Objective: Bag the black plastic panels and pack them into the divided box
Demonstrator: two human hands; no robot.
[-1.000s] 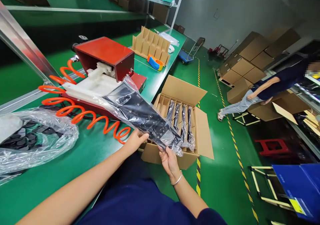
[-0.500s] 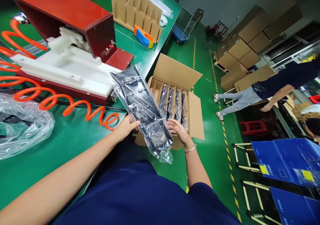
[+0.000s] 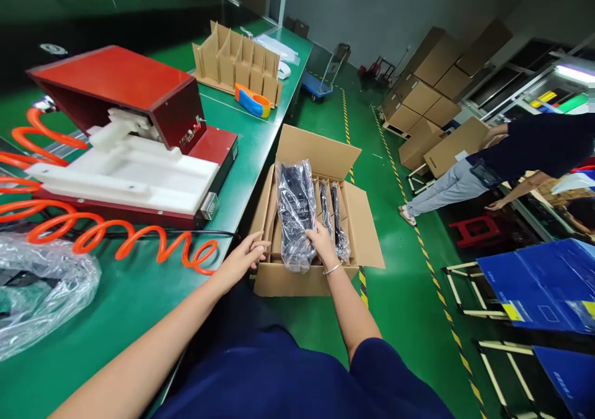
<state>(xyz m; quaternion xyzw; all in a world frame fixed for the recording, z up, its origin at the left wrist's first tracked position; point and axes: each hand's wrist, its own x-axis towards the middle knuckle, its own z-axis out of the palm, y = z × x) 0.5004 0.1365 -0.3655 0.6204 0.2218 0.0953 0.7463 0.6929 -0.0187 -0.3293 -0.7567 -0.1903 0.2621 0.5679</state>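
Gripping a long black plastic panel wrapped in clear film (image 3: 295, 211), the right hand (image 3: 323, 245) has its thumb pressed on the panel's right side near the lower end, while the other fingers are mostly hidden behind it. The panel is held tilted over the left part of an open brown cardboard box (image 3: 292, 282), its broad face showing; whether its lower end touches the near wall cannot be told. To its right, more black pieces in clear film (image 3: 340, 230) stand on edge between cardboard dividers. At the box's near left corner, the left hand (image 3: 244, 255) is empty, its fingers loosely curled and apart; contact with the cardboard is unclear. Left of the box, the glossy green desk (image 3: 153, 313) carries a red metal machine with a white plastic cradle (image 3: 116, 78), an orange coiled hose (image 3: 130, 240) along its near side, and a crumpled clear plastic bag (image 3: 60, 310) at the near left. Farther along lie a blue-and-orange ring (image 3: 253, 103) and a brown cardboard divider grid (image 3: 237, 66). On the right, a co-worker in a dark top (image 3: 534, 140) stands near blue boxes (image 3: 534, 289).
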